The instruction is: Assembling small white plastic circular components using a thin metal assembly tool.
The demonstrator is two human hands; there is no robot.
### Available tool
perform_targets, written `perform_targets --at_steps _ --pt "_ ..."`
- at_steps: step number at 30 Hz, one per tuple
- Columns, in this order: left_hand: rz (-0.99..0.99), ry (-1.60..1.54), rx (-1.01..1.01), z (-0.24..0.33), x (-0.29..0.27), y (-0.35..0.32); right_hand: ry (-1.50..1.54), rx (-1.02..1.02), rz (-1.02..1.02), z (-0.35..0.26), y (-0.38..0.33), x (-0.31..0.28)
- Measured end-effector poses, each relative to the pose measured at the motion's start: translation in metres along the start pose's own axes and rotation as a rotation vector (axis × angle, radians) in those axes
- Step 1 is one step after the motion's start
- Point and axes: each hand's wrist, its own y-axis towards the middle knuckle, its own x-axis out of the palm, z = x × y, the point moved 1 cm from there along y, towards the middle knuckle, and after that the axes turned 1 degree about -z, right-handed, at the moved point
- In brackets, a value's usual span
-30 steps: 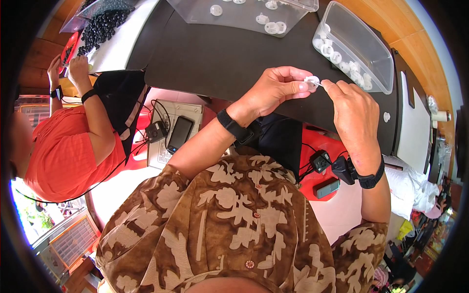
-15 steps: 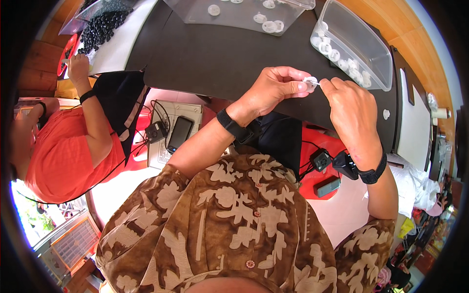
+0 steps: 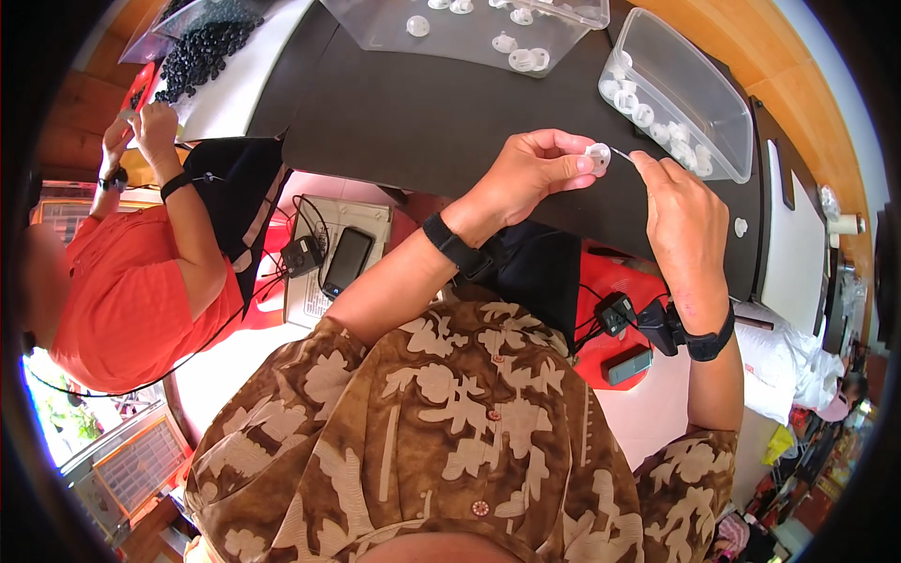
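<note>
Over the dark table [image 3: 422, 122], my left hand [image 3: 530, 175] pinches a small round white plastic part [image 3: 598, 158] between thumb and fingers. My right hand [image 3: 688, 220] is closed around a thin, pale, pointed tool [image 3: 620, 153]; most of its length is hidden in the fingers. The tool's tip points at the white part, a small gap from it. Just beyond my right hand is a clear plastic bin [image 3: 709, 80] with several similar white parts [image 3: 643, 114] in it. One loose white piece [image 3: 741, 227] lies on the table right of that hand.
A second clear bin [image 3: 422, 54] with white parts stands at the far edge. To the left, a person in a red shirt [image 3: 141, 291] works by a heap of black pieces [image 3: 202, 56]. A phone [image 3: 349, 251] lies on a box below the table; a red stool [image 3: 615, 366] is near my legs.
My right hand has drawn back slightly to the right, so the tool's tip is now off the white part. The part's round face is turned more into view. The co-worker's hands have come together.
</note>
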Motion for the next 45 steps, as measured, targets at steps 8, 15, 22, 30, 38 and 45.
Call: perform_targets --at_steps 8,15,22,30,38,45 --pt "0.029 0.004 0.010 -0.003 0.001 0.001 -0.037 -0.004 -0.023 -0.005 0.001 0.003" --pt "0.030 0.013 0.028 -0.004 0.002 0.000 -0.071 -0.034 -0.052 -0.009 0.002 0.006" --pt "0.064 0.044 0.051 -0.008 0.003 0.000 -0.176 -0.083 -0.042 -0.017 0.004 0.004" --pt "0.079 0.110 0.073 -0.009 0.006 -0.001 -0.371 -0.228 -0.036 -0.018 -0.002 0.014" --pt "0.074 0.013 0.045 -0.008 0.001 0.000 -0.129 -0.143 0.001 0.000 0.008 0.004" --pt "-0.023 -0.201 -0.025 -0.009 0.009 -0.003 1.107 0.412 -0.082 0.010 -0.002 0.035"
